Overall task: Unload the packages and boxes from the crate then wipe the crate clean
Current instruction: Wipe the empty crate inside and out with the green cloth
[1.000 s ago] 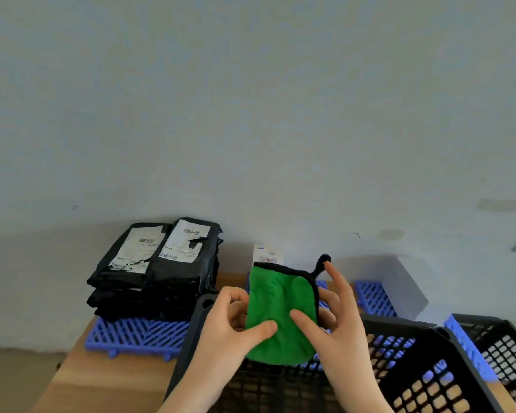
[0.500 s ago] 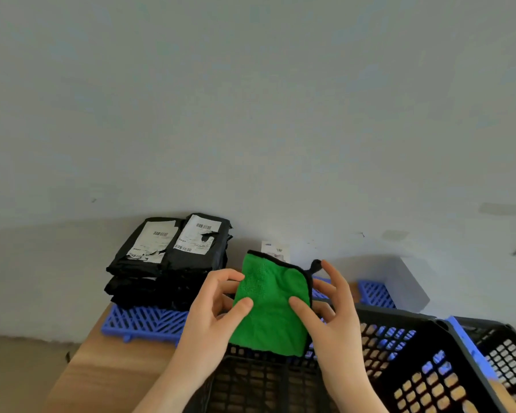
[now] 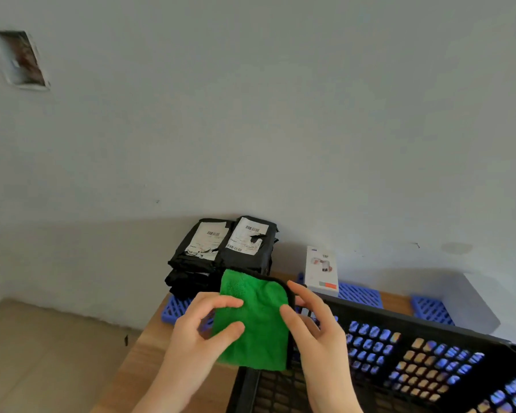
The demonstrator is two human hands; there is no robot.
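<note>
A folded green cloth (image 3: 255, 320) with a black edge hangs in front of me, above the near left corner of the black lattice crate (image 3: 429, 329). My left hand (image 3: 200, 335) pinches its left side between thumb and fingers. My right hand (image 3: 313, 329) holds its right edge, fingers partly behind the cloth. Behind, a stack of black packages (image 3: 221, 254) with white labels rests on a blue grid mat (image 3: 176, 308). A white box (image 3: 322, 269) stands upright next to the stack. The crate's floor is mostly out of view.
The wooden table (image 3: 149, 362) ends at the left, with beige floor (image 3: 42, 353) beyond. More blue grid mats (image 3: 361, 295) lie behind the crate by the grey wall. A white block (image 3: 471, 299) sits at the back right.
The view has swung left, so everything sits further right in frame. Both hands have turned the cloth a little and still hold it; the cloth's hanging loop is no longer in sight.
</note>
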